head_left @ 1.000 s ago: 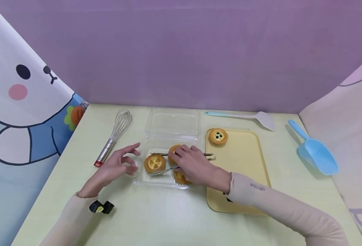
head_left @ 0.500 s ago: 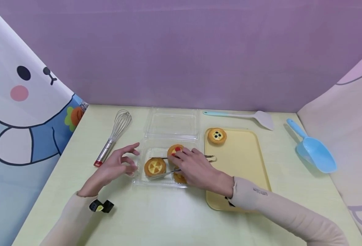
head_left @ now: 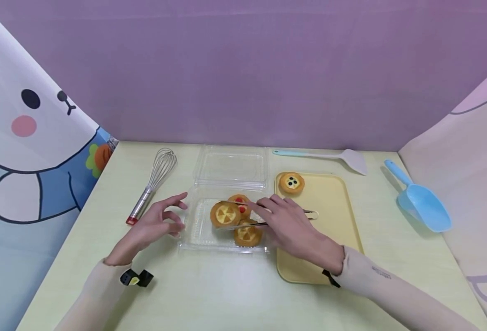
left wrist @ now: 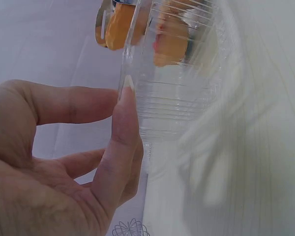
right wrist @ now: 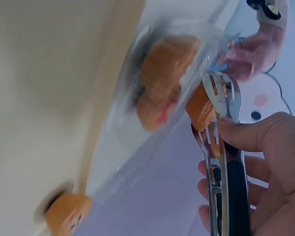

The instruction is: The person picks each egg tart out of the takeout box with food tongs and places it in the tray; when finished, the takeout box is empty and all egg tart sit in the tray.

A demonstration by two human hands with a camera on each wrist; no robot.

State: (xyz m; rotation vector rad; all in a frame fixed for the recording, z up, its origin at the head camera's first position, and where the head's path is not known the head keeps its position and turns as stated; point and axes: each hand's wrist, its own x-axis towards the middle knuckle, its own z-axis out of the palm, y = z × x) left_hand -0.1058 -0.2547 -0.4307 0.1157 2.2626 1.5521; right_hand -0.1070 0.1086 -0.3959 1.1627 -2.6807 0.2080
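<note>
My right hand [head_left: 290, 226] grips a pair of metal serving tongs [right wrist: 231, 194] with black handle grips. Between the tong heads is an egg tart [head_left: 225, 214] with a wedge pattern on top, raised above the clear plastic container [head_left: 199, 236]. Inside the container lie a tart with red topping [head_left: 243, 202] and another wedge-patterned tart [head_left: 248, 235]. At the container's left side, my left hand [head_left: 156, 223] has its fingers bent loosely; in the left wrist view fingertips [left wrist: 127, 93] touch the clear wall. The container's lid [head_left: 232, 168] lies folded back behind it.
A yellow tray [head_left: 326, 207] stands to the right, with a black-dotted tart [head_left: 291, 183] at its back left corner. A whisk [head_left: 154, 184] lies at left. At the back right are a spatula [head_left: 330, 157] and a blue scoop [head_left: 425, 207].
The tongs have taken hold of the left wedge-patterned tart, lifted it and carried it to the right. My right hand has moved right with them; the left hand has stayed put.
</note>
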